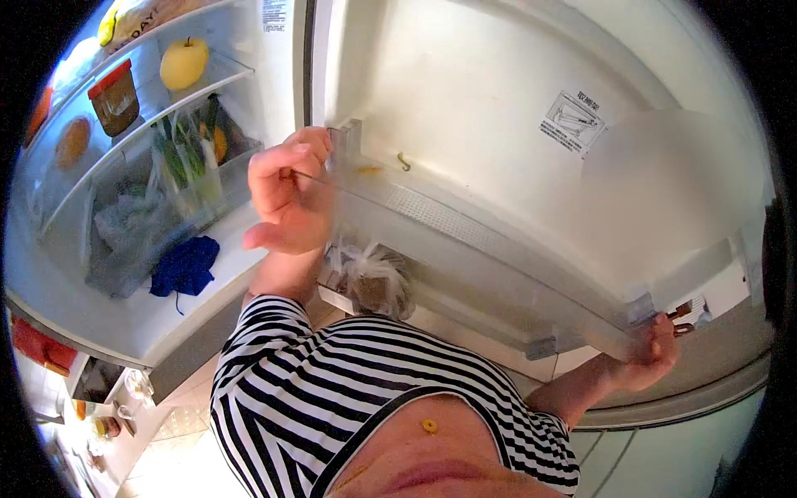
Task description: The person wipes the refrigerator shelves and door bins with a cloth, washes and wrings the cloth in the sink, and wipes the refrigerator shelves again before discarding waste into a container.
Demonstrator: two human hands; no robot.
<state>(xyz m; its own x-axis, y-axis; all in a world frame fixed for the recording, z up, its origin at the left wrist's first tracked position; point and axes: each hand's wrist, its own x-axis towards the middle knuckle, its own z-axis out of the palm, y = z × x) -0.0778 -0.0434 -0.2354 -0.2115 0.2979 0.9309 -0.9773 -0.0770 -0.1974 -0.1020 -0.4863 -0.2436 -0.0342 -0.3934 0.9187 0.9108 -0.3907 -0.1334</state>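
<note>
Clear plastic door bin (515, 270) stretches between the hands, against the white fridge door (465, 91). The left hand (292, 192) curls its fingers at one end, thumb apart; the right hand (649, 357) bends its fingers at the other, grip impossible to tell.

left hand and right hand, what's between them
A long clear plastic bin stretches between the left hand and the right hand; the head view shows it.

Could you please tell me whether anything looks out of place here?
A crumpled navy fabric-like item lies on the white fridge ledge, odd among food. A small, curled yellowish scrap near the clear plastic door shelf, against the white inner door, resembles debris.
</note>
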